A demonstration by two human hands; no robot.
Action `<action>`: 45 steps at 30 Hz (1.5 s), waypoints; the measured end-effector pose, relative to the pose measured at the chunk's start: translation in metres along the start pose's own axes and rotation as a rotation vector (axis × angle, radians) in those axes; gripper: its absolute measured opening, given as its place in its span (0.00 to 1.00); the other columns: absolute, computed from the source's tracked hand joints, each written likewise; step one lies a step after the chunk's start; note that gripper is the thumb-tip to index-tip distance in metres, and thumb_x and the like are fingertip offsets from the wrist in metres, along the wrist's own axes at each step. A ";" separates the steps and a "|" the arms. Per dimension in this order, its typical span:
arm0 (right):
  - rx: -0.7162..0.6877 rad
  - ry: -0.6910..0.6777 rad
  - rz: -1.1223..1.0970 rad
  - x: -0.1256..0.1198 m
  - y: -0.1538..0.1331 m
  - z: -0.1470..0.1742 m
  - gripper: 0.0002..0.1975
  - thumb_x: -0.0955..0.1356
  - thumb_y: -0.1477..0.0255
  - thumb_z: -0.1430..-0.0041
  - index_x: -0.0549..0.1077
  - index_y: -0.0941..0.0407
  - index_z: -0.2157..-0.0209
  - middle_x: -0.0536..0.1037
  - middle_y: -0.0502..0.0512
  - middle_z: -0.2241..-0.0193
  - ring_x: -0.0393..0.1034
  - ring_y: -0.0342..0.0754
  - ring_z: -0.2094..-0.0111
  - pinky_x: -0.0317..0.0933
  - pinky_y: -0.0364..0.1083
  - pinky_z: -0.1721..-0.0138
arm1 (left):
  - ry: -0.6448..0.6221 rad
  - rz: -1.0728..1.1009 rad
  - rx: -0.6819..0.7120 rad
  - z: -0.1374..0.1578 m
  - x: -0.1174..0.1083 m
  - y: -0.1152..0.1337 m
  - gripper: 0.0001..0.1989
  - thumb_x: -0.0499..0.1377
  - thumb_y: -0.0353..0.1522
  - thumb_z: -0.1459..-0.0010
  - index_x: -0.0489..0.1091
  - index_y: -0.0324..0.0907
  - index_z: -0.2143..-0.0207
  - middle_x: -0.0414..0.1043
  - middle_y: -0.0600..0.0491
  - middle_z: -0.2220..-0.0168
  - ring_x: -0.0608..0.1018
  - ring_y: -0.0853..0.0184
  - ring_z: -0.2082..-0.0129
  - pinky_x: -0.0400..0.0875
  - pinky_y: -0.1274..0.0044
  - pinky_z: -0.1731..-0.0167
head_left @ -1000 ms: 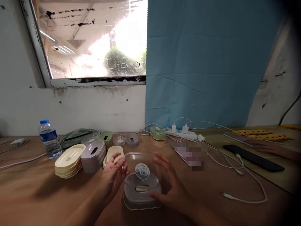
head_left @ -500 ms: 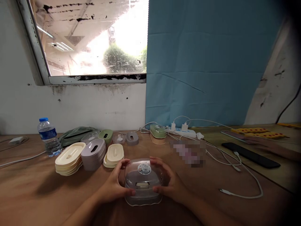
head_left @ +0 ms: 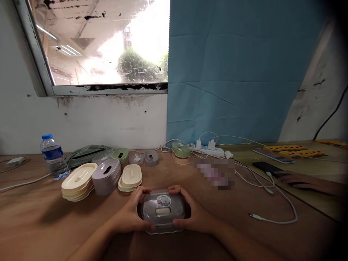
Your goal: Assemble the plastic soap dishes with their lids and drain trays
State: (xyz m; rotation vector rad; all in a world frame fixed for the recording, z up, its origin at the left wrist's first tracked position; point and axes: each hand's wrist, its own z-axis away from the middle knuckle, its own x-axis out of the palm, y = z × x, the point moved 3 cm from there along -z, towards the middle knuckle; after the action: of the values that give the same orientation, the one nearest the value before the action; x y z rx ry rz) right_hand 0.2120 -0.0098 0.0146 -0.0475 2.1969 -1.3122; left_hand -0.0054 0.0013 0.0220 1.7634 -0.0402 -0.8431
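Observation:
Near the table's front edge sits a small oval-cornered box: a clear plastic cover (head_left: 163, 200) with a round label, over a greyish piece with an oblong slot that shows cream inside. My left hand (head_left: 133, 214) wraps around the left side of the cover, thumb at the front. Around its right side, my right hand (head_left: 190, 214) grips in the same way. Just behind my left hand lie cream lids (head_left: 132, 175), with a stack of mauve slotted box covers (head_left: 106, 175) and a taller stack of cream trays (head_left: 80, 181) farther left.
At the back are a water bottle (head_left: 54, 157), a green pouch (head_left: 87, 155), a green slotted cover (head_left: 121, 156), a grey one (head_left: 151, 158) and a green-topped box (head_left: 181, 152). White cables (head_left: 272, 217) and a power strip (head_left: 212, 150) lie right. A co-worker's hand (head_left: 299, 178) rests on a black phone (head_left: 265, 167).
The clear cover has come down in my hands and now sits lower over the greyish piece. At right, the co-worker's hand has moved from the farther phone to the black one.

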 end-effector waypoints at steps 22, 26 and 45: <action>0.119 -0.112 0.123 -0.012 -0.008 -0.002 0.34 0.75 0.63 0.67 0.60 0.53 0.57 0.59 0.56 0.49 0.57 0.54 0.49 0.54 0.50 0.50 | 0.001 -0.015 0.014 -0.002 0.004 0.004 0.37 0.67 0.37 0.67 0.55 0.41 0.53 0.57 0.48 0.54 0.62 0.59 0.53 0.58 0.70 0.52; 0.099 -0.165 0.166 -0.015 -0.008 0.001 0.38 0.75 0.65 0.69 0.59 0.53 0.54 0.57 0.57 0.46 0.53 0.56 0.47 0.51 0.53 0.48 | 0.012 -0.023 0.021 -0.002 0.004 0.004 0.37 0.67 0.36 0.67 0.55 0.41 0.53 0.57 0.48 0.54 0.62 0.60 0.53 0.57 0.70 0.51; 0.043 -0.222 0.384 -0.018 -0.011 0.004 0.38 0.73 0.62 0.65 0.60 0.51 0.49 0.54 0.57 0.44 0.52 0.59 0.46 0.52 0.55 0.48 | -0.008 0.016 0.052 -0.001 0.004 0.004 0.40 0.68 0.35 0.68 0.54 0.43 0.52 0.57 0.47 0.53 0.62 0.59 0.52 0.59 0.68 0.51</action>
State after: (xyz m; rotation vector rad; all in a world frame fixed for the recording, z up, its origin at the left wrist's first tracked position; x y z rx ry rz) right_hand 0.2261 -0.0128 0.0301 0.2238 1.8751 -1.0808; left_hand 0.0003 -0.0010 0.0235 1.8063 -0.0825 -0.8438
